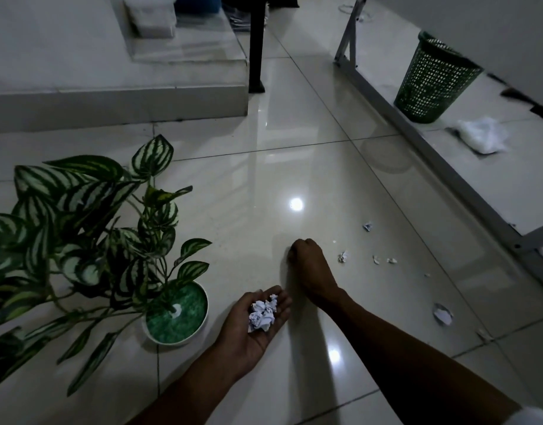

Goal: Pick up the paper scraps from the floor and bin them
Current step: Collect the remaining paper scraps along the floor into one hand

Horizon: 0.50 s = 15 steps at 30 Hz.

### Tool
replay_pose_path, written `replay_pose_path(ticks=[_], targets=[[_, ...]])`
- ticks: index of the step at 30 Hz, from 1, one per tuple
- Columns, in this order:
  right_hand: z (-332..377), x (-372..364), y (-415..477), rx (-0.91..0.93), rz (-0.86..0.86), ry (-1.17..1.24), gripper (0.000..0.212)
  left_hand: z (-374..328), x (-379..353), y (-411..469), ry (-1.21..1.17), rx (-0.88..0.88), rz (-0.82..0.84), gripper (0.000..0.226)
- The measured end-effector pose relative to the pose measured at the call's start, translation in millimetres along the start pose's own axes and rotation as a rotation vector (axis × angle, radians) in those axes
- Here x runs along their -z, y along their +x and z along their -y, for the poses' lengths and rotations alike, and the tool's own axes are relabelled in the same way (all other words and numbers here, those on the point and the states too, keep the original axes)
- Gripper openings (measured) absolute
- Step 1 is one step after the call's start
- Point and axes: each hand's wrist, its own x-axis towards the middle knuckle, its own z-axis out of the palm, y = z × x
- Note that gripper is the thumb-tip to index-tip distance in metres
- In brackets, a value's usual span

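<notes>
My left hand [258, 326] lies palm up just above the tiled floor, cupping a small heap of crumpled white paper scraps [263, 314]. My right hand [307, 265] is down at the floor a little ahead of it, fingers curled under; what they hold is hidden. Loose scraps lie to its right: one crumpled bit [343, 257], another farther off [367, 226], two small bits [384, 260], and a larger piece [442, 313] at the right. A green mesh bin [432, 79] stands far right, behind a metal frame bar.
A potted plant with striped leaves in a white pot [175, 314] stands close to my left hand. A raised tiled step [117, 96] and a dark furniture leg [256, 44] lie ahead. The grey metal frame [432, 148] crosses diagonally; a white plastic bag [481, 134] lies beyond it.
</notes>
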Motion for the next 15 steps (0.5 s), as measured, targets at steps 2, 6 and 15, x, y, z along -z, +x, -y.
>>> replay_pose_path(ticks=[2, 6, 15], targets=[[-1, 9, -2, -0.158, -0.04, 0.253, 0.017, 1, 1, 2, 0.004, 0.011, 0.01, 0.038], [11, 26, -30, -0.224, -0.034, 0.56, 0.016, 3, 4, 6, 0.019, -0.002, -0.004, 0.036], [27, 62, -86, 0.026, 0.167, 0.361, 0.015, 6, -12, 9, 0.046, 0.018, -0.019, 0.033]])
